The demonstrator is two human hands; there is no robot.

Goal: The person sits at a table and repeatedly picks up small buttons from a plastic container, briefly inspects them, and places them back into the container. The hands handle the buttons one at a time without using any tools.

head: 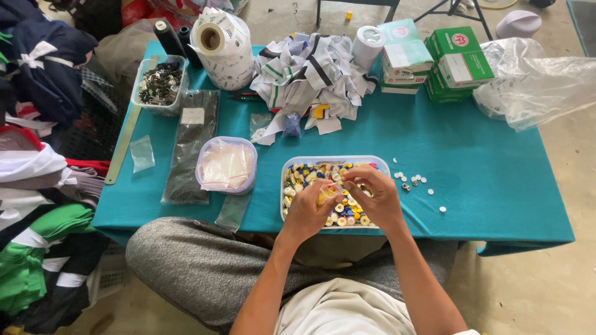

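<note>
Yellow button (pixel 327 196) pinched in both hands' grip over button tray (pixel 292 162), loose buttons (pixel 413 180) beside

Bare forearms, no sleeves visible. Left hand (pixel 308 209) and right hand (pixel 375 197) were ungloved, no rings seen. Wore grey heathered trousers (pixel 198 267), white top (pixel 344 310).

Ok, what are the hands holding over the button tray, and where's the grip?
The left hand pinches a small yellow piece by its edge over the button tray. The right hand meets it with its fingertips; its own grip cannot be told.
</note>
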